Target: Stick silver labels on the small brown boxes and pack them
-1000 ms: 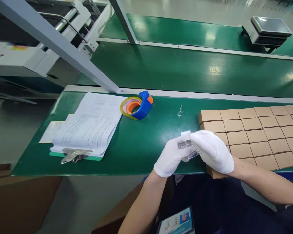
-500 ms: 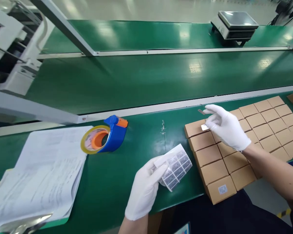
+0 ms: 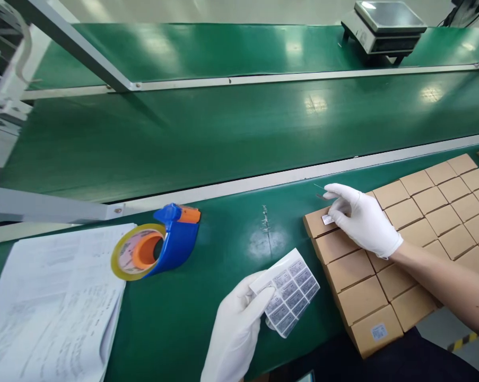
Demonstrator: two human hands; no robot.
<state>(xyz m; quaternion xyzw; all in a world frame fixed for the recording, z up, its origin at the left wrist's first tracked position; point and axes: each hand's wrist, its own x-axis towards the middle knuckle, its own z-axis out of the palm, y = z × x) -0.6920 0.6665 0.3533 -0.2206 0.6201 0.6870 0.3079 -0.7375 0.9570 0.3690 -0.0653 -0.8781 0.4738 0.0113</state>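
Label sheet (image 3: 290,293), left hand (image 3: 233,331), label (image 3: 327,219) over carton (image 3: 314,225)

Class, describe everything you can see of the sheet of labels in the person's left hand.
The white rectangular sheet of small grey-printed labels looks like thin, slightly glossy paper, with the labels in neat rows and a blank white strip along one edge. It sits at a slant, gripped by the white-gloved left hand, whose thumb lies across its corner, over the green conveyor belt.
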